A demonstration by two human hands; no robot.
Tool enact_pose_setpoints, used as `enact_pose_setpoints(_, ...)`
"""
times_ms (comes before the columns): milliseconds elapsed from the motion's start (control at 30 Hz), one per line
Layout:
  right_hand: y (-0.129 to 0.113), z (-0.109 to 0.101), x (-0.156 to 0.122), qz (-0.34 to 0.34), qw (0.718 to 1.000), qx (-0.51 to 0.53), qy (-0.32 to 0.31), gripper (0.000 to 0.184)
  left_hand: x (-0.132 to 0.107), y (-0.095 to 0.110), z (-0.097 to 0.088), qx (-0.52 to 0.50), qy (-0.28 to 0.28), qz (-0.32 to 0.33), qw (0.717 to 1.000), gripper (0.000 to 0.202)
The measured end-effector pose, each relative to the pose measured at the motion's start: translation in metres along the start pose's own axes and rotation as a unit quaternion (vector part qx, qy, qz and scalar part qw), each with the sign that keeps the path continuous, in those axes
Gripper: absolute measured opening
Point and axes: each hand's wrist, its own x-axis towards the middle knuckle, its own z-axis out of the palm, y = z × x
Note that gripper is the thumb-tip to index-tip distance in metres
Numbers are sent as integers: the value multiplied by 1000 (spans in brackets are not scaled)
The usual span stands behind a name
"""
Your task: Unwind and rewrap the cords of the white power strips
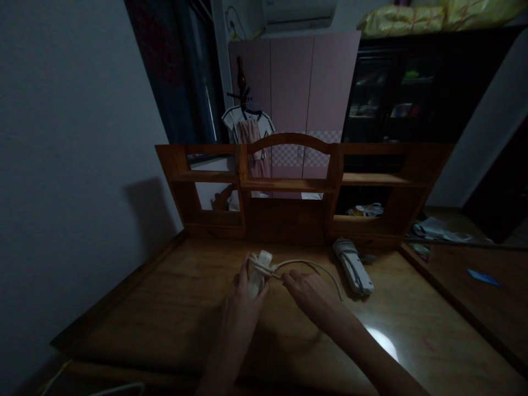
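Note:
My left hand (243, 297) is closed round a small white plug-like block (259, 270), held just above the wooden desk (165, 313). A white cord (317, 268) runs from the block in a loop to the right. My right hand (309, 294) pinches that cord close to the block. The cord curves toward a white power strip (353, 267) that lies on the desk to the right, its own cable bundled on top. The room is dim and fine detail is hard to make out.
A wooden shelf unit (289, 184) stands along the desk's back edge, with small items in its right compartment (367, 209). A wall is at the left. Papers (441, 230) and a blue scrap (482, 276) lie on a second surface at right. A pink wardrobe (292, 88) stands behind.

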Motion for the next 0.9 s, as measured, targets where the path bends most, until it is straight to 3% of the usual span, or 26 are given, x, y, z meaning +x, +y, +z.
enact_pose_setpoints(100, 1, -3, -2, 27, 999, 23, 8, 22, 7, -4, -5, 52, 8, -4, 999, 69)
enact_pose_setpoints(233, 1, -6, -10, 44, 997, 59, 19, 14, 21, -24, -5, 88, 15, -27, 996, 74)
enact_pose_setpoints(367, -5, -8, -15, 5, 999, 40, 25, 13, 24, -41, 3, 120, 2, -32, 992, 78)
enact_pose_setpoints(533, -11, -16, -14, -51, 998, -4, 33, 17, 17, -48, 14, 163, -3, -3, 987, 81)
enact_pose_setpoints(800, -6, -33, -15, -111, 989, 54, 77, 9, 4, -44, 14, 116, -107, 87, 984, 71)
enact_pose_setpoints(900, -6, -36, -16, -114, 986, 85, 87, 8, 2, -38, 13, 93, -153, 88, 980, 78)
